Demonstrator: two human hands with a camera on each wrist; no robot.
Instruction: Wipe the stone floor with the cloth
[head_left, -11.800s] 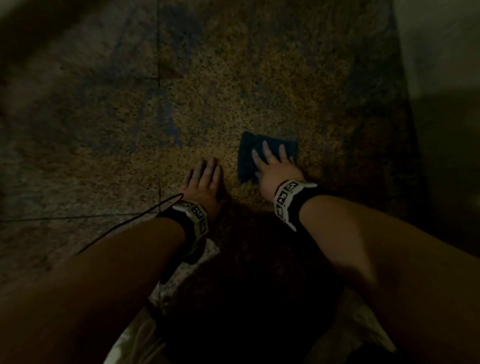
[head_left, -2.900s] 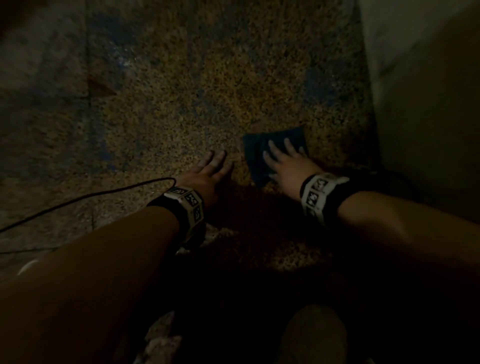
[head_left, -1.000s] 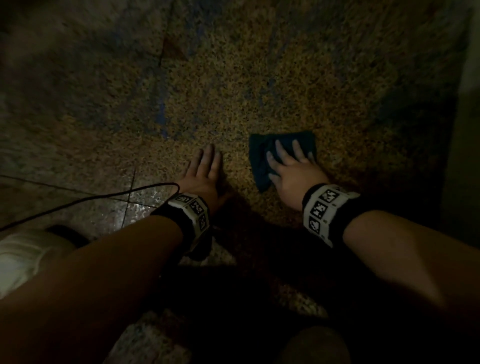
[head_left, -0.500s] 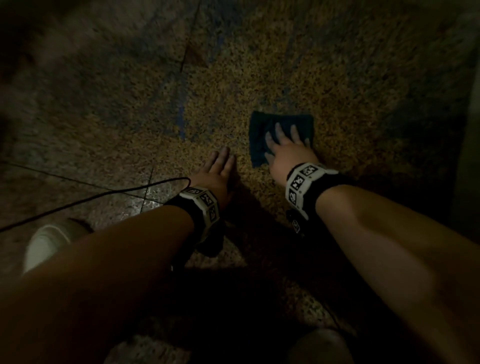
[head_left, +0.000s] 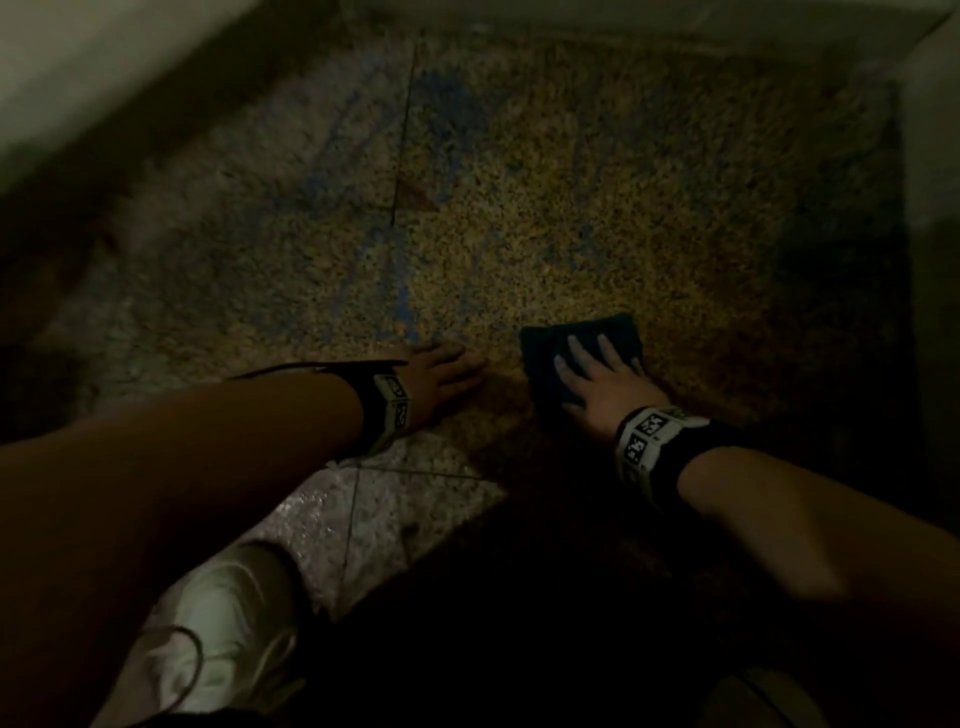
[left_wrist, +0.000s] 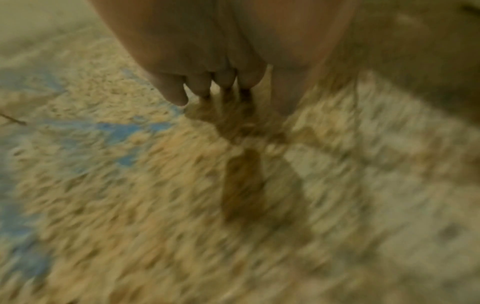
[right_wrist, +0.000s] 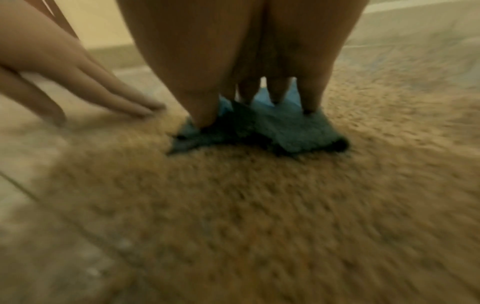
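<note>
On speckled stone floor (head_left: 571, 218), right hand (head_left: 602, 384) flat on folded blue cloth (head_left: 613, 332)

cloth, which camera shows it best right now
The right wrist view: the blue cloth lies close and lit, bunched under the right hand. The head view shows it dark and partly covered by that hand. The left wrist view shows only bare floor.

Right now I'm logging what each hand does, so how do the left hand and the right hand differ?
The right hand presses flat on the dark blue cloth; the left hand rests on the bare stone floor, with no cloth under it. The right hand's fingers are spread apart on the cloth, while the left hand's fingers lie close together. The two hands do not touch. Both are flat with straight fingers, and both wrists wear a black band with printed markers.
</note>
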